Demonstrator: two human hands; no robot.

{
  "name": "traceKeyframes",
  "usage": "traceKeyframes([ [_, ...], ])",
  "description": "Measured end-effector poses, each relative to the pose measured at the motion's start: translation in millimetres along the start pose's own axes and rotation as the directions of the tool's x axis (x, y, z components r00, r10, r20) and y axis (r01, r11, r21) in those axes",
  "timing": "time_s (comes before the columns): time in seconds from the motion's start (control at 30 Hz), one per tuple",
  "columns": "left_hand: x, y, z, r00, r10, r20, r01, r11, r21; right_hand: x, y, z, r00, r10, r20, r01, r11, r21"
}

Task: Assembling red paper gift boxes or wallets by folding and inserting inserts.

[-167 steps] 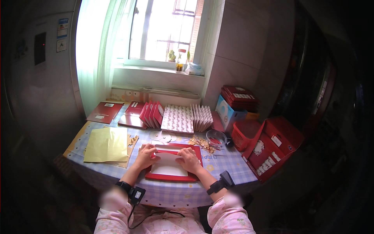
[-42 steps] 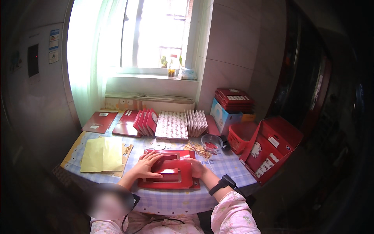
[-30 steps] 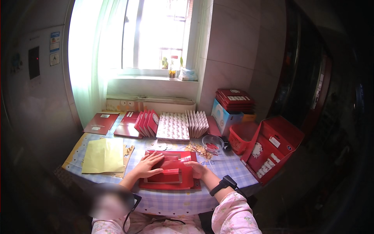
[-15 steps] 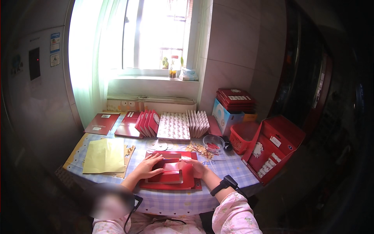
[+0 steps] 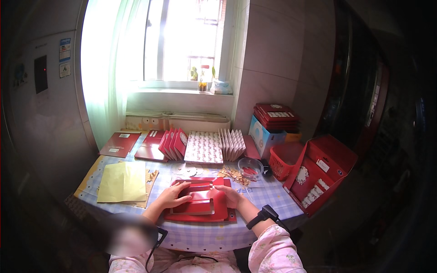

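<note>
While hands (image 5: 174, 195) (image 5: 231, 196) touch red cardboard (image 5: 193, 208), checked tablecloth (image 5: 273, 196), window (image 5: 184, 41)

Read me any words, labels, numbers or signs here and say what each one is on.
Tablecloth: large blue letters; I don't copy out wording.
Stickers at far left: print too small to read.
Flat red folder, back left: pale print, too small.
Red box, right: white label, too small.
Red cardboard in front: corner mark, too small.
</note>
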State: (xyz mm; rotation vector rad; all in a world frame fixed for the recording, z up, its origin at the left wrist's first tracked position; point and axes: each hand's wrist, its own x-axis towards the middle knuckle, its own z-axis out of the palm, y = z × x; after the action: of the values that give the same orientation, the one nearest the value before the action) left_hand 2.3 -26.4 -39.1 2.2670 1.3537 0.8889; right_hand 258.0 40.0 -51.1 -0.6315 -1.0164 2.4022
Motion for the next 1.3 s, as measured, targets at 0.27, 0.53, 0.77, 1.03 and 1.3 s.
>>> traceKeyframes([
  [0.27,2,-19,4,0.989,0.115,0.092,-0.125,0.986,0.111,0,1,0,0.999,0.045,0.026,-0.044,0.998,-0.055],
  [0.53,1,-9,0,0.990,0.123,0.066,-0.134,0.968,0.214,-5,2,-3,0.997,0.017,0.078,-0.018,1.000,0.012],
  [0.77,3,-7,1,0.986,0.098,0.131,-0.132,0.950,0.282,2,4,-15,0.997,0.015,0.078,-0.015,1.000,0.009],
  [1.03,5,-5,0,0.987,0.077,0.142,-0.110,0.964,0.242,0,4,-9,0.996,-0.019,0.085,0.023,0.999,-0.050],
  [1.3,1,-3,0,0.988,0.136,0.075,-0.150,0.962,0.230,-4,1,-8,0.994,0.052,0.100,-0.050,0.999,-0.021],
])
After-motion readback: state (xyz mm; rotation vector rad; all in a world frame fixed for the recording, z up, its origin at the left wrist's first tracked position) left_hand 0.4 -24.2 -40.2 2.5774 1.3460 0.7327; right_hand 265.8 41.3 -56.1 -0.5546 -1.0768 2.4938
